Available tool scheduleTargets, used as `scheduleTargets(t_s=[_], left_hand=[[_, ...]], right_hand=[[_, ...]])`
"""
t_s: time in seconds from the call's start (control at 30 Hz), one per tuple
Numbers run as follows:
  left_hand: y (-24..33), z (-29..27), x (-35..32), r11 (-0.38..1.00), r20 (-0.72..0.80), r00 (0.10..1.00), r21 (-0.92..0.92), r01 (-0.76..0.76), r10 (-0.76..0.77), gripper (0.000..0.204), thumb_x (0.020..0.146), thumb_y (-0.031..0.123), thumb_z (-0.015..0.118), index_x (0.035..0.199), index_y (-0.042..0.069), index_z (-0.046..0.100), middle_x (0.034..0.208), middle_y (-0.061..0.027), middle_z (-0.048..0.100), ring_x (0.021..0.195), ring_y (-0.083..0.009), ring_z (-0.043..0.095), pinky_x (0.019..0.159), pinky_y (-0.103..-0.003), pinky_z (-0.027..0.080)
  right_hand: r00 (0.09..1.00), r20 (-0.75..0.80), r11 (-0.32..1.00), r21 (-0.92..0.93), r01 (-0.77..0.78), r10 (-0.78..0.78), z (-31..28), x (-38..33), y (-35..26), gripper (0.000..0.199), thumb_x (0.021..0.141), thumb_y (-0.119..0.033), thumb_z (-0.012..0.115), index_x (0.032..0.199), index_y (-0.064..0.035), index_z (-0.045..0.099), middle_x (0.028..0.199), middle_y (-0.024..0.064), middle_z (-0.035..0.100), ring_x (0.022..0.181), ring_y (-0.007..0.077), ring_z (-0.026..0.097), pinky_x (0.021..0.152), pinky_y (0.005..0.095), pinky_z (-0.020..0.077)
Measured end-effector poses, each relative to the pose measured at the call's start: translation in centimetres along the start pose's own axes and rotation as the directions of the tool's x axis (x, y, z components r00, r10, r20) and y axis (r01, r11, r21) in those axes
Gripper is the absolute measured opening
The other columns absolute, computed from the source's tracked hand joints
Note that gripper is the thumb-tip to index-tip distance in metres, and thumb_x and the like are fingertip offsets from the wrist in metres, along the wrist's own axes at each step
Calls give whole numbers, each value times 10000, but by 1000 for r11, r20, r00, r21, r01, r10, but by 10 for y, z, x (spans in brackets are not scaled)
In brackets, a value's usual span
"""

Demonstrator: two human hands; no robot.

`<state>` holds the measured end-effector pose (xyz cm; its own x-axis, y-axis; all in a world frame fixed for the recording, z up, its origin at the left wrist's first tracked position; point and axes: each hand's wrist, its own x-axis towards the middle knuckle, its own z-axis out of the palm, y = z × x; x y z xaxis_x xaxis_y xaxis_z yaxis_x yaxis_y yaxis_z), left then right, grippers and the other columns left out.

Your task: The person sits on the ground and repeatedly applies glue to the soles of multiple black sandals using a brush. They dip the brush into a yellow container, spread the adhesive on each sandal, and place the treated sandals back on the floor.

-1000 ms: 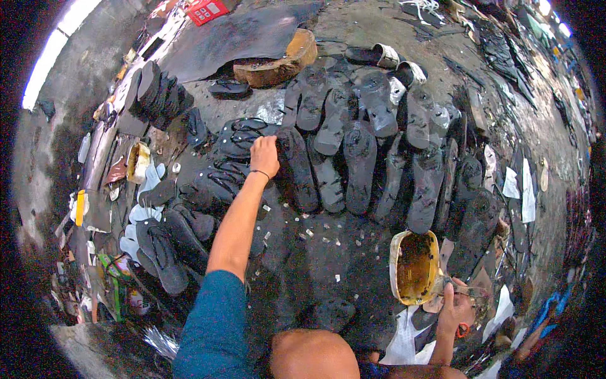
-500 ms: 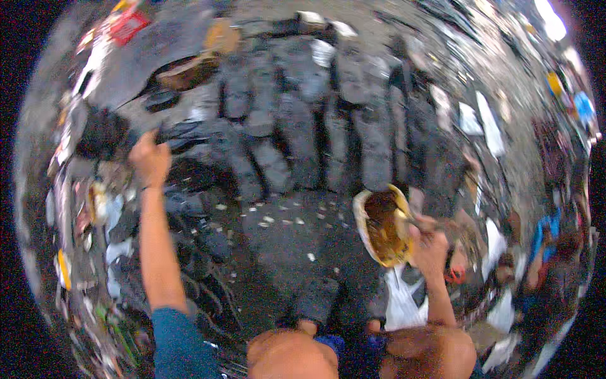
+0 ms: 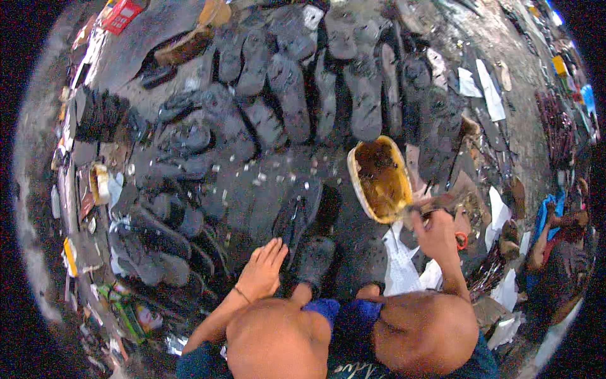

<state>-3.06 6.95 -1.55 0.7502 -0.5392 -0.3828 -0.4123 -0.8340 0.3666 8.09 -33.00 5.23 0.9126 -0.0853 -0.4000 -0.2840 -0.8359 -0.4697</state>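
Left hand [image 3: 264, 268] has moved to a black sandal [image 3: 300, 211] before the feet [image 3: 302, 292], fingers together, grip unclear; right hand [image 3: 435, 232] clamps a brush [image 3: 409, 209] at the tub [image 3: 380, 174]; rowed soles [image 3: 366, 104] ahead look strapless, unfinished.

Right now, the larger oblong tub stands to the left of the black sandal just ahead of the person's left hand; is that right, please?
Not quite: in the head view, the larger oblong tub stands to the right of the black sandal, which does lie just ahead of the left hand.
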Motion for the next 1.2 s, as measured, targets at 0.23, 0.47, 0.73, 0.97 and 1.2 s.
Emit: scheduleTargets(t_s=[0.23,0.47,0.73,0.97,1.2], left_hand=[[20,41,99,846,-339,886,-523,103,-317,791,841,383,746,1464,8,436,1610,-285,204,1497,-462,183,1209,-517,204],[-6,7,181,349,-267,803,-934,-79,-533,574,1020,429,488,1431,29,504,1388,-162,552,1265,-322,516,1099,-392,377],[26,-74,167,-477,54,843,-843,-250,-536,471,1071,387,381,1319,47,594,1249,-91,664,1107,-243,645,992,-371,500],[26,-41,166,-685,57,907,-675,-273,-418,468,1078,352,339,1326,32,574,1265,-114,649,1119,-276,640,1023,-412,486],[15,-20,164,-453,12,785,-822,-345,-620,488,1073,381,440,1331,-7,583,1232,-72,651,1116,-198,618,996,-347,466]], right_hand=[[932,255,949,249,195,-259,32,4,-6,324,915,-271,682,1140,-39,661,949,180,712,890,323,692,818,409,532],[958,-118,639,722,264,-262,36,28,-71,289,890,-213,745,1136,-68,697,1058,102,737,959,238,703,863,344,528],[807,-373,652,476,590,-458,57,65,-128,215,876,-140,760,1056,-35,708,1017,103,734,898,222,698,810,339,530],[803,-480,656,485,578,-353,58,52,-105,160,885,-148,741,996,-38,707,988,121,727,892,266,701,806,371,542],[796,-493,616,519,593,-350,44,67,-133,171,879,-173,750,1004,-61,719,974,135,727,872,345,709,738,415,553]])
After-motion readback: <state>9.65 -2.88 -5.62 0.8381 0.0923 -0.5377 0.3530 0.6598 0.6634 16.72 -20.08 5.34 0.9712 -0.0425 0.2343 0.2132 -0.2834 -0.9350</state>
